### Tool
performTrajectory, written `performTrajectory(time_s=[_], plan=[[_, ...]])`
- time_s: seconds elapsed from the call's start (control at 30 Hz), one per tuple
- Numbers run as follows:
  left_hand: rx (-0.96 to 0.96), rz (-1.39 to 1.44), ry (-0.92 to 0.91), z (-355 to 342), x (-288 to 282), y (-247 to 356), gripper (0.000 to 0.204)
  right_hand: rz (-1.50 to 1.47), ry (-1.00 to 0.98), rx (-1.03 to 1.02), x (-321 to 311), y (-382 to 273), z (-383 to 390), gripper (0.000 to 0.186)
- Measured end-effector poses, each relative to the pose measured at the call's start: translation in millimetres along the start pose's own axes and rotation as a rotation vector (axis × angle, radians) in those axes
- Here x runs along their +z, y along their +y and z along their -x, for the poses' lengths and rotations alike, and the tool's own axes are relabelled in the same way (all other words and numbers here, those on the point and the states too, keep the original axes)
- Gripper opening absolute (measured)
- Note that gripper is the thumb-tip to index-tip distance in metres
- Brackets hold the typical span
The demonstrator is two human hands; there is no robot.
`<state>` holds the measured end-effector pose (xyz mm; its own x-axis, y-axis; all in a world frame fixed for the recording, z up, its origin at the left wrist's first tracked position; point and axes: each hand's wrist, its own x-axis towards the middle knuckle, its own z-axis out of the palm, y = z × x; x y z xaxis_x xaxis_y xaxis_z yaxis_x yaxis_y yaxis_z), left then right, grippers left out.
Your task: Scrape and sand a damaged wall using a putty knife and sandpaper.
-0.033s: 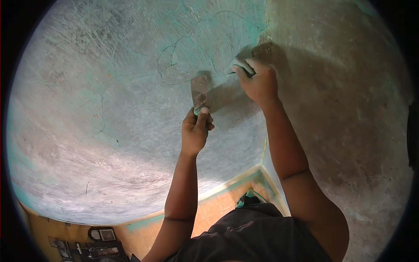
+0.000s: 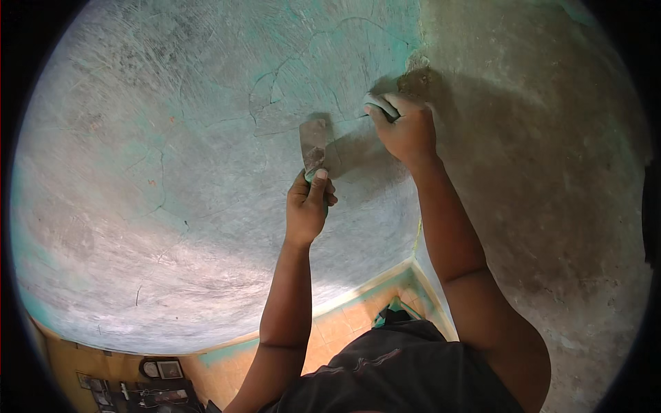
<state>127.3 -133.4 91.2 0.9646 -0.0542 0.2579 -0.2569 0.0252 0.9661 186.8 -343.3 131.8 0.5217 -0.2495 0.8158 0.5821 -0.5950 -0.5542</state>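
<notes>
Hands at work on a scraped wall corner, as we see it from above.

We see the left hand [image 2: 307,206] with its fingers curled tight around the green handle of a putty knife [image 2: 314,150], thumb laid up along the grip; the flat metal blade stands upright and lies against the pale, turquoise-streaked wall [image 2: 172,138]. Up and to the right, the right hand [image 2: 407,131] presses a folded grey-green pad [image 2: 381,105] against the same wall, fingers closed over it, right at the inside corner where the bare brown wall [image 2: 551,172] begins. Knife and pad are near each other but apart. Orange floor tiles [image 2: 344,323] show below, between the forearms.
</notes>
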Motion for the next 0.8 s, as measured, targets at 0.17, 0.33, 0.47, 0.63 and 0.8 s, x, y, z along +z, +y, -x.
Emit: performTrajectory(time_s=[0.17, 0.33, 0.47, 0.63, 0.8], plan=[[-0.006, -0.006, 0.006, 4.6, -2.3, 5.2, 0.027, 0.012, 0.012, -0.094, -1.8, 9.8, -2.1, 0.017], [-0.007, -0.051, 0.017, 5.5, -4.7, 3.8, 0.028, -0.014, 0.011, -0.091, 3.1, 5.6, -2.4, 0.018], [0.017, -0.005, 0.044, 6.5, -5.9, 11.8, 0.029, -0.107, -0.037, -0.137, 3.6, -21.6, -2.2, 0.019], [0.099, 0.015, 0.099, 5.5, -12.0, 27.4, 0.029, -0.194, -0.092, -0.262, 14.5, -62.5, -30.4, 0.021], [0.147, 0.007, 0.149, 2.6, -25.8, 33.5, 0.030, -0.030, -0.164, -0.221, 15.0, -93.7, -49.4, 0.030]])
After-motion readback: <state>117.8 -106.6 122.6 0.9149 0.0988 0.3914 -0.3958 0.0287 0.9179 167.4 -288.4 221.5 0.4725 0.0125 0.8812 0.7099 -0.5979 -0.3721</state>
